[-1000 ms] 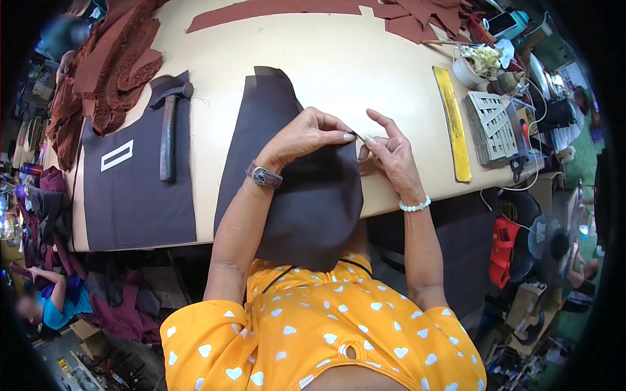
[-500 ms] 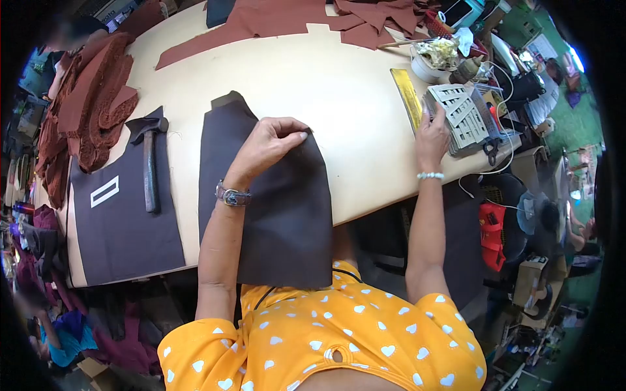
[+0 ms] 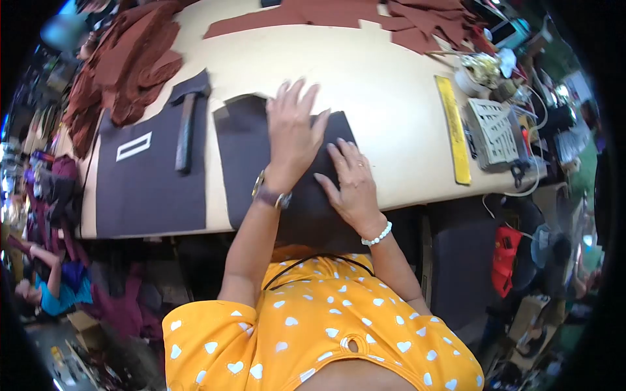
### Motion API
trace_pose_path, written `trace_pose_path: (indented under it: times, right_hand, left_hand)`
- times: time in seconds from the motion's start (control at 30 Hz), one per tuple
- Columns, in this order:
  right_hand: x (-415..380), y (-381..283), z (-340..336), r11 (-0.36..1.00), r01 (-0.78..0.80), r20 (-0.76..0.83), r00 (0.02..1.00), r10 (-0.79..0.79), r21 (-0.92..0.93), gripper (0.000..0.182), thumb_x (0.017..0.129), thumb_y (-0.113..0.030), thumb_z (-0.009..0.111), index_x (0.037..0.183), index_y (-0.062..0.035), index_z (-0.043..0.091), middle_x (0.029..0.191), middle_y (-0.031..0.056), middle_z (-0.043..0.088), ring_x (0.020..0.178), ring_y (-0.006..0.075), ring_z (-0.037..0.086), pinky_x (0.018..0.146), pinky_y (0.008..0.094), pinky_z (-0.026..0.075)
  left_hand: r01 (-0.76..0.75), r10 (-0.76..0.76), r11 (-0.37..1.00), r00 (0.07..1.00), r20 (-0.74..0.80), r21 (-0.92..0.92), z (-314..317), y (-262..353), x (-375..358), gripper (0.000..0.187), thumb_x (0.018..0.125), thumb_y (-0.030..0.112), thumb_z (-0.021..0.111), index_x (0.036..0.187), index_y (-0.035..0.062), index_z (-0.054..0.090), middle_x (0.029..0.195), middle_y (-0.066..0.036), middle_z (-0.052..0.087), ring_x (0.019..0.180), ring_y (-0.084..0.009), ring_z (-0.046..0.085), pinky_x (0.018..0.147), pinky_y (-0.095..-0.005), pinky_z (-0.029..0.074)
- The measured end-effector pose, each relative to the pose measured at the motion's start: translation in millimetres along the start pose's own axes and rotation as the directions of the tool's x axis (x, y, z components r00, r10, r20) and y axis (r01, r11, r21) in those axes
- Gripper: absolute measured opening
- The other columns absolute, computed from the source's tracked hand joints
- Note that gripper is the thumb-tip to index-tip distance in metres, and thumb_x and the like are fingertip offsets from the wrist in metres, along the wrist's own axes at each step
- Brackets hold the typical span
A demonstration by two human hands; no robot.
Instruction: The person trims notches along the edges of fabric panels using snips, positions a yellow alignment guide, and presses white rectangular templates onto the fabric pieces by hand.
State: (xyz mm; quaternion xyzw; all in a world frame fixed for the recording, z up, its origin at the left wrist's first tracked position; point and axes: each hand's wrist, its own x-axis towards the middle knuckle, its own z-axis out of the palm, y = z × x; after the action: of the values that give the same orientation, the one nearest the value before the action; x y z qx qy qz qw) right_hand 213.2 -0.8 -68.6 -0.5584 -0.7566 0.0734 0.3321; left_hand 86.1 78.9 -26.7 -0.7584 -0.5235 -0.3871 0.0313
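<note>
- Dark-brown cloth (image 3: 248, 150) lies on the pale table (image 3: 398, 143), right in front of the person. Its near end hangs over the table's edge, by the lap.
- The left hand (image 3: 293, 130) reaches out over the middle of the cloth. Its fingers are spread a little, and the tips go past the far edge. No thing shows in it.
- The right hand (image 3: 355, 186) is over the cloth's right side, closer to the body. Its fingers are loose, with the thumb wide of them. It seems to hold nothing, though the palm is hidden.
- Both hands look to be smoothing the cloth flat. How hard they press, one cannot tell.
- The next move seems to call for soft, flat hands, so the cloth does not crease or slide.
- The cloth's long way runs from the lap out across the table, with its far end leaning a bit left.
- On the left, a hammer (image 3: 184, 140) rests on a second cloth (image 3: 124, 202), its head pointing away.
</note>
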Motion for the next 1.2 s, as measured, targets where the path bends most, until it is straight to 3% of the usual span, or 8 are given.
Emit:
trace_pose_path:
  times: [0.17, 0.37, 0.53, 0.7, 0.83, 1.0, 1.1, 1.2]
  right_hand:
    - [-4, 0, 6, 0.988, -0.024, 0.036, 0.999, 0.029, -0.150, 0.049, 0.082, -0.031, 0.059, 0.118, 0.0012, 0.050, 0.128, 0.0199, 0.043, 0.121, 0.0367, 0.038, 0.101, 0.0492, 0.028]
    - [0, -16, 6, 0.956, 0.052, -0.006, 0.998, -0.056, -0.288, 0.042, 0.080, -0.019, 0.061, 0.116, 0.0008, 0.052, 0.126, 0.0187, 0.046, 0.119, 0.0352, 0.040, 0.100, 0.0474, 0.031]
    - [13, -64, 23, 0.914, 0.113, 0.025, 0.991, -0.134, 0.389, 0.036, 0.077, 0.002, 0.058, 0.113, -0.0003, 0.054, 0.108, 0.0161, 0.056, 0.091, 0.0267, 0.058, 0.081, 0.0337, 0.047]
    - [17, -83, 56, 0.682, -0.123, 0.167, 0.986, 0.000, 0.721, 0.034, 0.079, 0.005, 0.055, 0.113, 0.0025, 0.054, 0.094, 0.0138, 0.059, 0.069, 0.0172, 0.059, 0.063, 0.0267, 0.050]
    - [15, -82, 59, 0.663, -0.179, 0.198, 0.979, 0.047, 0.727, 0.037, 0.079, 0.001, 0.059, 0.115, 0.0034, 0.053, 0.092, 0.0127, 0.060, 0.071, 0.0154, 0.058, 0.063, 0.0254, 0.050]
    - [12, -82, 53, 0.676, -0.097, 0.159, 0.987, -0.031, 0.731, 0.053, 0.073, -0.010, 0.070, 0.120, 0.0024, 0.049, 0.094, 0.0139, 0.060, 0.074, 0.0176, 0.059, 0.069, 0.0287, 0.050]
    - [14, -85, 47, 0.699, -0.089, 0.159, 0.987, -0.036, 0.709, 0.048, 0.075, -0.006, 0.065, 0.119, 0.0033, 0.048, 0.097, 0.0143, 0.061, 0.079, 0.0160, 0.060, 0.071, 0.0279, 0.049]
    - [12, -72, 62, 0.508, -0.252, 0.207, 0.968, 0.144, 0.824, 0.041, 0.080, 0.003, 0.054, 0.120, 0.0035, 0.047, 0.099, 0.0119, 0.061, 0.083, 0.0126, 0.059, 0.071, 0.0255, 0.048]
  left_hand:
    - [0.370, -0.390, 0.829, 0.920, -0.042, 0.420, -72, -43, -91, 0.047, 0.078, 0.029, 0.065, 0.110, -0.0024, 0.052, 0.114, -0.018, 0.054, 0.111, -0.0337, 0.046, 0.093, -0.0416, 0.035]
    - [0.443, -0.441, 0.885, 0.896, -0.046, 0.142, -75, -55, -127, 0.015, 0.078, 0.013, 0.062, 0.088, 0.0047, 0.054, 0.099, -0.014, 0.055, 0.099, -0.0315, 0.050, 0.083, -0.0431, 0.037]
    - [0.702, -0.706, 0.704, 0.708, 0.002, -0.107, -92, -47, -111, 0.014, 0.080, 0.013, 0.061, 0.086, 0.0035, 0.052, 0.084, -0.014, 0.053, 0.081, -0.0306, 0.053, 0.070, -0.0407, 0.041]
    - [0.510, -0.496, 0.811, 0.859, -0.125, 0.287, -94, -53, -130, 0.014, 0.079, 0.015, 0.063, 0.084, 0.0050, 0.054, 0.088, -0.010, 0.053, 0.085, -0.0290, 0.051, 0.073, -0.0400, 0.039]
    - [0.601, -0.598, 0.797, 0.799, -0.059, 0.063, -91, -55, -128, 0.010, 0.081, 0.012, 0.062, 0.081, 0.0045, 0.055, 0.084, -0.010, 0.054, 0.078, -0.0233, 0.052, 0.068, -0.0325, 0.040]
    - [0.694, -0.688, 0.393, 0.657, 0.308, -0.603, -102, -44, -114, 0.013, 0.089, 0.016, 0.056, 0.086, 0.0034, 0.056, 0.079, 0.000, 0.053, 0.071, -0.0081, 0.048, 0.063, -0.0195, 0.037]
    - [0.659, -0.574, 0.228, 0.686, 0.448, -0.717, -96, -34, -111, 0.034, 0.096, 0.031, 0.041, 0.116, 0.0044, 0.048, 0.089, -0.001, 0.054, 0.082, -0.0047, 0.046, 0.071, -0.0204, 0.036]
    - [0.672, -0.524, 0.169, 0.681, 0.511, -0.721, -100, -25, -104, 0.051, 0.097, 0.038, 0.028, 0.134, 0.0037, 0.032, 0.112, -0.013, 0.057, 0.096, -0.0093, 0.050, 0.087, -0.0238, 0.035]
